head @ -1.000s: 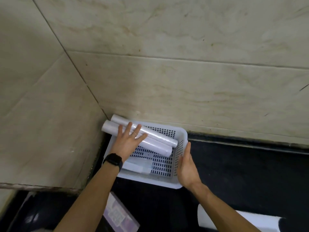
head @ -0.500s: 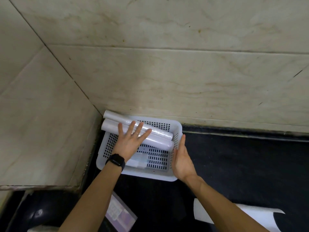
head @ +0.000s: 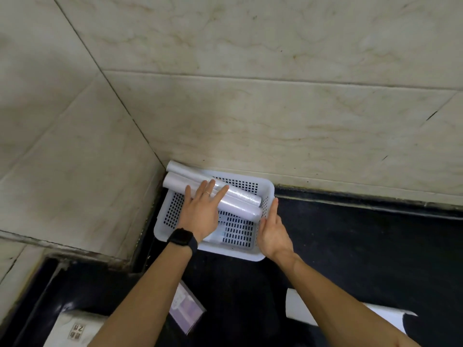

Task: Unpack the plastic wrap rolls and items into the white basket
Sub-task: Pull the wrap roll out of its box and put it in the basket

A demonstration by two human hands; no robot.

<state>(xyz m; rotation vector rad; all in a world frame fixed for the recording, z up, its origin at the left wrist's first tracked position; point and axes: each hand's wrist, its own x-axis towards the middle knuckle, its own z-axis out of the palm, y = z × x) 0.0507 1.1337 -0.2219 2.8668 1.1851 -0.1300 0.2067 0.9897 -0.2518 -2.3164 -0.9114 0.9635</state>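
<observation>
A white perforated basket [head: 265, 191] sits on the dark counter in the corner of the tiled walls. Two plastic wrap rolls [head: 240, 204] lie slanted across it, their left ends sticking out over the rim. My left hand [head: 200, 211], with a black watch on the wrist, rests flat on the rolls with its fingers spread. My right hand [head: 273, 229] lies open against the outside of the basket's right wall. A small flat white item [head: 215, 237] lies on the basket floor, partly hidden by my left hand.
A purple and white box [head: 186, 311] lies on the dark counter [head: 350, 246] under my left forearm. White packaging [head: 300, 309] lies at the lower right, and a white bag with printed characters [head: 75, 329] at the lower left. Beige tiled walls close in the back and left.
The view has shifted slightly. Both hands keep the same places on the rolls and the basket's side, and the basket sits a little closer to the corner.
</observation>
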